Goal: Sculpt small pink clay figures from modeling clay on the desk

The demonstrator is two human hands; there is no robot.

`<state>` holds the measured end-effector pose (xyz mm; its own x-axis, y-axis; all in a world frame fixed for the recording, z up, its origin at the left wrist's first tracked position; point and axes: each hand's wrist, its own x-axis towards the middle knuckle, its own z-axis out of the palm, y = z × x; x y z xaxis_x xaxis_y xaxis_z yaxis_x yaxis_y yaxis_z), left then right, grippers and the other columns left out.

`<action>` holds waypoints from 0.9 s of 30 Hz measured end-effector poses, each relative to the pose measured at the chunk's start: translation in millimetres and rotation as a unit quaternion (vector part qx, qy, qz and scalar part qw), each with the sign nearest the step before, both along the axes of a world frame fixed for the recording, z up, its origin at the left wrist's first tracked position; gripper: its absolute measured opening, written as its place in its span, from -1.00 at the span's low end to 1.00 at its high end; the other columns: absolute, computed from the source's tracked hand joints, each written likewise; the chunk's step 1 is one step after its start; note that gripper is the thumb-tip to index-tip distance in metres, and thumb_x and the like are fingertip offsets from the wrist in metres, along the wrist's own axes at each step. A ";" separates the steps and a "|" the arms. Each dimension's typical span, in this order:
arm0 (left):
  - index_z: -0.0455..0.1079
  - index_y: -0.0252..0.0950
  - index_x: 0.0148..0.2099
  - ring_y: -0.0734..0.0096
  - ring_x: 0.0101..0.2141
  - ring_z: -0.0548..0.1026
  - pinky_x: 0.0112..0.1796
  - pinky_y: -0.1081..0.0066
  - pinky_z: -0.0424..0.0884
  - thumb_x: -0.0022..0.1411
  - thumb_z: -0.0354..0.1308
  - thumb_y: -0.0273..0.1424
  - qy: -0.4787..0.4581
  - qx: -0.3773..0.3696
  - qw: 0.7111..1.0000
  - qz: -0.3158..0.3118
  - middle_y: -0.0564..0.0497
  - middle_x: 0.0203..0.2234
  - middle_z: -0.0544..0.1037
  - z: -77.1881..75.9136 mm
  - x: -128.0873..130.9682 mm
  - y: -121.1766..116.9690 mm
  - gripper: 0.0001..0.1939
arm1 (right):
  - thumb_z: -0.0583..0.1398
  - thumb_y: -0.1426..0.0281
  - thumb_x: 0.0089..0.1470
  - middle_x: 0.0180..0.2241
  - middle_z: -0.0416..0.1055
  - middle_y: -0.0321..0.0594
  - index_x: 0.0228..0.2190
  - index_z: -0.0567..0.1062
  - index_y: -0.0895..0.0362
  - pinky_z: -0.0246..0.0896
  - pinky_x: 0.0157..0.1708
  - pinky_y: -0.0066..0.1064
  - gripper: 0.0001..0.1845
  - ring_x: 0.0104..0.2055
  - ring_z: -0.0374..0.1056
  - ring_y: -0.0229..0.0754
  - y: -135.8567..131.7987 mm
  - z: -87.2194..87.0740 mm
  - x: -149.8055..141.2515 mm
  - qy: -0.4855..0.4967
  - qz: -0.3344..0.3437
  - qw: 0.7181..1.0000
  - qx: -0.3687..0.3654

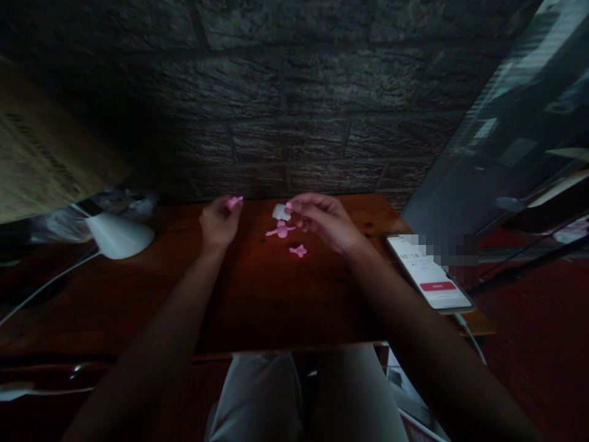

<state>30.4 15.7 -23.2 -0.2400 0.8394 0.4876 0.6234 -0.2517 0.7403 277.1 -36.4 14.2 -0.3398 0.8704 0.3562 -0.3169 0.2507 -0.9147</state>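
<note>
My left hand [219,222] is closed around a small pink piece [234,202], raised above the wooden table [276,307]. Between the thumb and fingers of my right hand [322,218] is another small pink piece [289,207], partly covered by the fingertips. Just left of that hand lies a small white crumpled-looking piece [278,212]. Below it on the table rests a pink figure-like piece [280,229] with arms spread to both sides. A smaller pink piece [299,250] with several points lies nearer to me. The exact kind of these pieces is too small to tell.
At the left stands a white lamp base [122,236] with a cable, under a large tan shade [50,141]. A phone [430,273] with a plugged-in cable lies at the table's right edge. A dark brick wall [285,92] rises behind the table.
</note>
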 end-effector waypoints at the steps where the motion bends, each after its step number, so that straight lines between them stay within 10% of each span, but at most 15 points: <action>1: 0.56 -0.31 -0.04 0.03 -0.09 0.64 -0.03 0.11 0.54 0.32 0.21 -0.25 0.065 -0.042 0.996 0.034 -0.19 -0.14 0.68 1.1 -5.3 -0.3 -0.72 | 0.41 0.27 0.03 -0.30 0.58 -0.30 -0.30 0.67 0.04 0.36 -0.33 -0.44 -0.84 -0.40 0.41 -0.33 0.1 0.7 1.0 0.017 0.003 1.000 -0.020; 7: 0.51 -0.35 0.13 -0.15 0.04 0.58 0.09 -0.02 0.45 0.28 0.20 -0.35 0.235 -0.147 0.960 0.035 -0.29 -0.03 0.65 -3.1 -1.1 -7.2 -0.60 | 0.48 0.27 -0.06 -0.18 0.66 -0.21 -0.21 0.70 0.01 0.44 -0.28 -0.42 -0.69 -0.37 0.47 -0.32 4.2 -1.0 7.6 0.041 0.036 0.993 -0.105; 15: 0.50 -0.26 0.09 0.16 0.04 0.57 0.11 0.07 0.47 0.43 0.08 -0.31 0.136 0.212 0.963 -0.099 -0.14 -0.01 0.64 14.1 40.7 -33.7 -0.71 | 0.50 0.24 -0.08 -0.16 0.67 -0.18 -0.20 0.69 0.02 0.42 -0.36 -0.48 -0.65 -0.33 0.52 -0.29 4.2 -6.9 3.0 0.027 0.079 0.989 -0.125; 27: 0.52 -0.17 0.10 0.22 0.03 0.58 0.06 0.11 0.51 0.35 0.25 -0.42 0.103 0.248 0.922 -0.277 -0.12 0.02 0.62 19.7 60.8 -50.7 -0.71 | 0.55 0.24 -0.23 -0.34 0.62 -0.28 -0.37 0.71 0.03 0.33 -0.43 -0.54 -0.69 -0.38 0.46 -0.34 11.9 -16.6 2.6 0.027 -0.017 0.988 -0.151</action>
<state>91.2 -35.1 -3.5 0.3003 0.4656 0.8325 0.4116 -0.8506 0.3273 279.7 -24.5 -2.4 -0.2965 0.9503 0.0949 -0.3630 -0.0202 -0.9316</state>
